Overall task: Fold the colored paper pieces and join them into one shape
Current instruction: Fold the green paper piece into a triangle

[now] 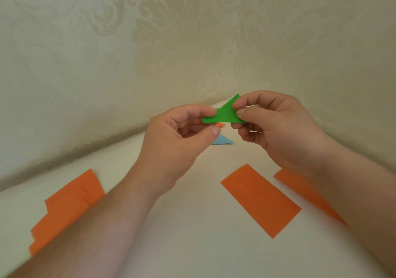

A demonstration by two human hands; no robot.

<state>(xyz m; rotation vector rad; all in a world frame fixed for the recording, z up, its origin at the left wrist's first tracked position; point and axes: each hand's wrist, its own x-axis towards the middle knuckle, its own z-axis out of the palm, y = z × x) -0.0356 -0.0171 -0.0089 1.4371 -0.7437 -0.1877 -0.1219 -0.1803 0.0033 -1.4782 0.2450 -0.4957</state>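
Note:
A small folded green paper piece (225,114) is held in the air above the table, between both hands. My left hand (177,140) pinches its left end between thumb and forefinger. My right hand (276,127) pinches its right, pointed end with thumb and fingertips. Below it on the table lie a folded light blue piece (222,140) and a small orange folded piece (220,124), both partly hidden by my left hand.
An orange paper rectangle (260,199) lies flat at centre right. Another orange strip (300,189) sits under my right forearm. A stack of orange sheets (64,209) lies at the left. A patterned cream cloth wall (150,52) rises behind the white table (192,234).

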